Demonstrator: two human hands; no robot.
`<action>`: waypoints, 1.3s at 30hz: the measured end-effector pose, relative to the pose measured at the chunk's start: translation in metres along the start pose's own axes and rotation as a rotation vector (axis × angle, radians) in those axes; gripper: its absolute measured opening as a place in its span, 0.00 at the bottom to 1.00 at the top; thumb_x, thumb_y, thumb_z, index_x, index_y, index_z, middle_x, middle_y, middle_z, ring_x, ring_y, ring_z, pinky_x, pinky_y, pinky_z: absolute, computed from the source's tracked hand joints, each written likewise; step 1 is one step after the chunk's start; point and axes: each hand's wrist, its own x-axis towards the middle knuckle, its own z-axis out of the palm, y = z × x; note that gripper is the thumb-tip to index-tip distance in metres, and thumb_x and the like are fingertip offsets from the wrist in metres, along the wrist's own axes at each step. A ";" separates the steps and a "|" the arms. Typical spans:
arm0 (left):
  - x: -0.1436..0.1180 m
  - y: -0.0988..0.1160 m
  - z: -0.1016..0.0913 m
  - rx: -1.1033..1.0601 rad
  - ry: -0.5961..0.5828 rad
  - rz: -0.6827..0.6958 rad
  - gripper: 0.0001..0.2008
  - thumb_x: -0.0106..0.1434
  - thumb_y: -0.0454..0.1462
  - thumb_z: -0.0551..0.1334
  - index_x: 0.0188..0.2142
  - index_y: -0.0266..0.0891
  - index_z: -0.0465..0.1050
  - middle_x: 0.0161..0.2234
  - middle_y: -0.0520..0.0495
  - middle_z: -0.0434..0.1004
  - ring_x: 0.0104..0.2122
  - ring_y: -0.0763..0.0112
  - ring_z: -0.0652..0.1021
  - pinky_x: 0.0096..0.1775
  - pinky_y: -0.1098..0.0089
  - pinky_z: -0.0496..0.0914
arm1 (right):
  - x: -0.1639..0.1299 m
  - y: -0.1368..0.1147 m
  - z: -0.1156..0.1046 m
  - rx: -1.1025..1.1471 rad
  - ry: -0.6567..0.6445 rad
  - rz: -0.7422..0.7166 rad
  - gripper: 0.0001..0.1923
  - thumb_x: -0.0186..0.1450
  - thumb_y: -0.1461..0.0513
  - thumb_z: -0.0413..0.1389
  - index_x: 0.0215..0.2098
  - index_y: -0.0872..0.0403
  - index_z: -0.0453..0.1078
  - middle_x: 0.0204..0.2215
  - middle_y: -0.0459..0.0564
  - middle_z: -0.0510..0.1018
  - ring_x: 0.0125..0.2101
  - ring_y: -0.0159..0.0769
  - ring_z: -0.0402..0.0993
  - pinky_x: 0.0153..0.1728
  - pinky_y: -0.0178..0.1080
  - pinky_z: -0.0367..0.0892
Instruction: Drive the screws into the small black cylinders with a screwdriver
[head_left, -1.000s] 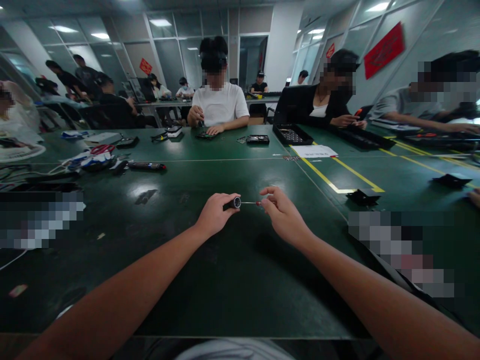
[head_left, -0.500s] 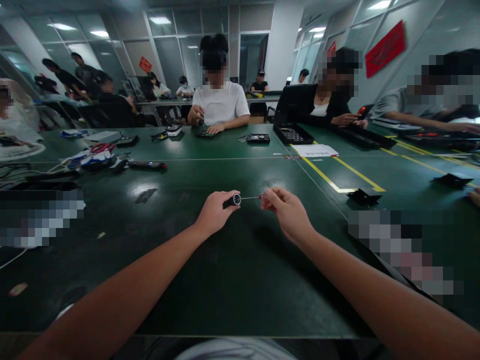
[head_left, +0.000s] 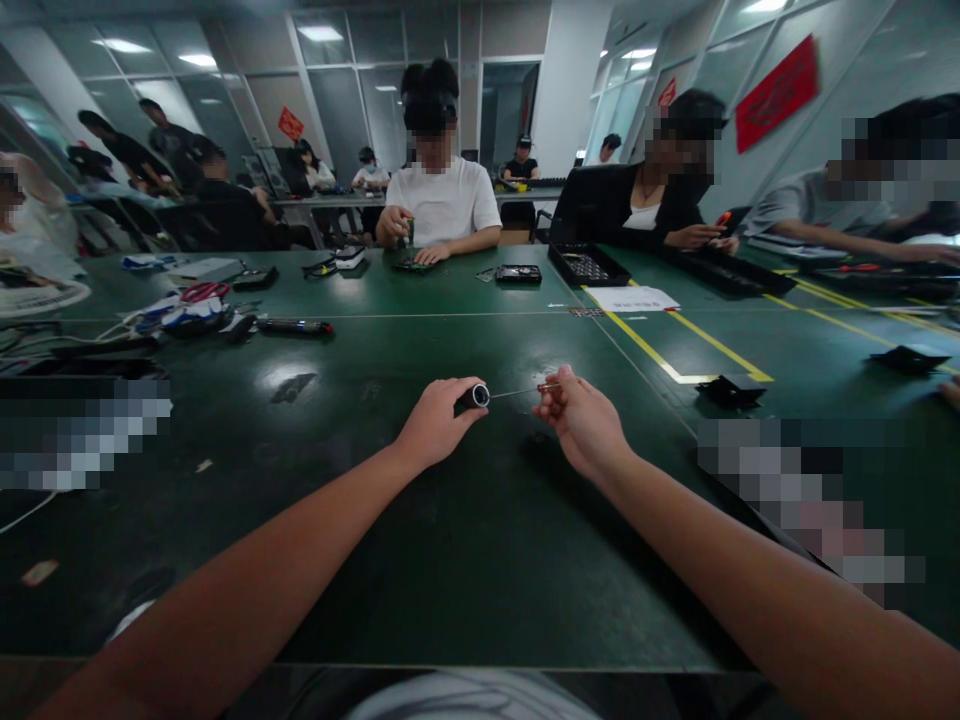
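Note:
My left hand (head_left: pixel 439 420) is closed around a short black cylinder (head_left: pixel 475 396), whose silver-rimmed round end faces right. A thin screwdriver (head_left: pixel 517 391) with a bare metal shaft and a red part at the grip is pinched in my right hand (head_left: pixel 581 415). The tip of its shaft is close to the cylinder's rimmed end; whether it touches cannot be made out. Both hands are held above the green table (head_left: pixel 450 560), and my fingers hide most of the cylinder and the screwdriver's handle.
A black pen-like tool (head_left: pixel 295 327) and a bundle of gloves and cables (head_left: pixel 199 310) lie at the left. At the right are a small black part (head_left: pixel 729 391), white paper (head_left: pixel 631 299) and a black tray (head_left: pixel 589 267). A co-worker in white (head_left: pixel 442 200) sits opposite.
My right hand has moved a little to the right, drawing the screwdriver's tip back from the cylinder's end. The cylinder has shifted slightly right and turned.

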 end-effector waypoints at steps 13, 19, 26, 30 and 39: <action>-0.002 0.040 0.006 -0.001 -0.161 0.014 0.06 0.65 0.39 0.63 0.41 0.40 0.72 0.39 0.46 0.76 0.38 0.62 0.76 0.44 0.61 0.72 | 0.021 -0.015 -0.017 0.027 0.273 -0.234 0.21 0.63 0.40 0.56 0.33 0.48 0.66 0.24 0.42 0.70 0.24 0.33 0.69 0.28 0.38 0.72; 0.020 0.057 0.037 0.090 -0.329 0.066 0.09 0.66 0.41 0.63 0.44 0.42 0.76 0.42 0.44 0.78 0.41 0.57 0.78 0.43 0.59 0.73 | 0.016 -0.017 -0.012 0.045 0.228 -0.216 0.19 0.63 0.43 0.57 0.33 0.49 0.67 0.25 0.43 0.71 0.24 0.32 0.69 0.29 0.38 0.71; 0.040 0.078 0.060 0.361 -0.472 0.050 0.12 0.66 0.41 0.60 0.46 0.46 0.79 0.43 0.38 0.80 0.43 0.45 0.80 0.41 0.52 0.75 | 0.007 -0.019 -0.006 0.080 0.191 -0.157 0.18 0.63 0.45 0.60 0.31 0.50 0.69 0.26 0.44 0.72 0.25 0.32 0.68 0.27 0.37 0.70; 0.040 0.079 0.056 0.336 -0.465 0.072 0.10 0.65 0.40 0.60 0.41 0.43 0.80 0.40 0.39 0.81 0.40 0.47 0.81 0.40 0.53 0.75 | 0.003 -0.022 -0.003 0.094 0.185 -0.143 0.18 0.61 0.46 0.61 0.30 0.51 0.70 0.25 0.44 0.73 0.24 0.31 0.67 0.27 0.36 0.69; 0.009 0.065 0.006 -0.224 -0.537 -0.124 0.14 0.62 0.38 0.61 0.45 0.40 0.80 0.42 0.45 0.81 0.35 0.66 0.79 0.40 0.66 0.72 | -0.001 -0.021 0.000 0.154 0.170 -0.151 0.20 0.57 0.44 0.64 0.29 0.51 0.71 0.22 0.42 0.72 0.23 0.30 0.67 0.26 0.35 0.68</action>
